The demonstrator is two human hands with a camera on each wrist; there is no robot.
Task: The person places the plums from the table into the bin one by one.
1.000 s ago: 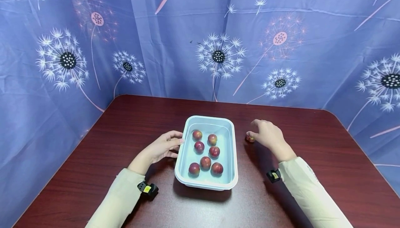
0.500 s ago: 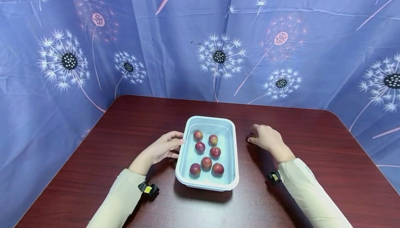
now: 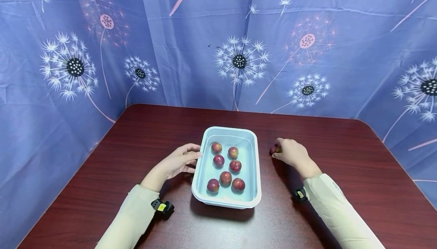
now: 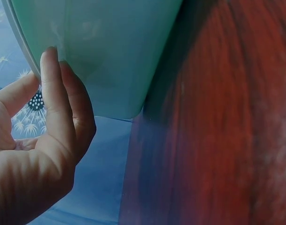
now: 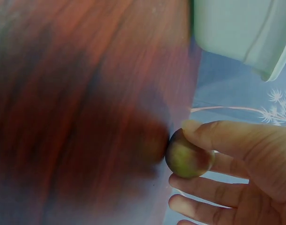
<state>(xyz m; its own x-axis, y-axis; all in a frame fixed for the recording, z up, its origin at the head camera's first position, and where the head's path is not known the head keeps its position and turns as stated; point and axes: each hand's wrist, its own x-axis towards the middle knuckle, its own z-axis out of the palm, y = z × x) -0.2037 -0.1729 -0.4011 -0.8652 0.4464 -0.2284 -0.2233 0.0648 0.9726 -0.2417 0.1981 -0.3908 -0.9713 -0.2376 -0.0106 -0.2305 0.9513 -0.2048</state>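
Note:
A pale blue plastic container [image 3: 227,205] with several red plums [image 3: 225,178] in it stands mid-table. My left hand [image 3: 178,162] is at its left side, the thumb on the rim and the fingers against the outer wall below; the left wrist view shows these bent fingers [image 4: 56,98] on the wall. To the right of the container, my right hand [image 3: 291,153] pinches one plum [image 3: 275,149] between thumb and fingers. In the right wrist view this plum [image 5: 187,157] looks dark red and yellow-green, close at the tabletop, with the other fingers held out beneath it.
The dark red wooden table [image 3: 153,124] has rounded far corners. Behind it and along both sides hangs a blue curtain [image 3: 191,59] with dandelion prints. Black wrist cameras [image 3: 163,207] sit at both cuffs of the cream sleeves.
My right hand has come slightly down toward the table and its thumb and fingers have closed on the plum. My left hand and the container stay in place.

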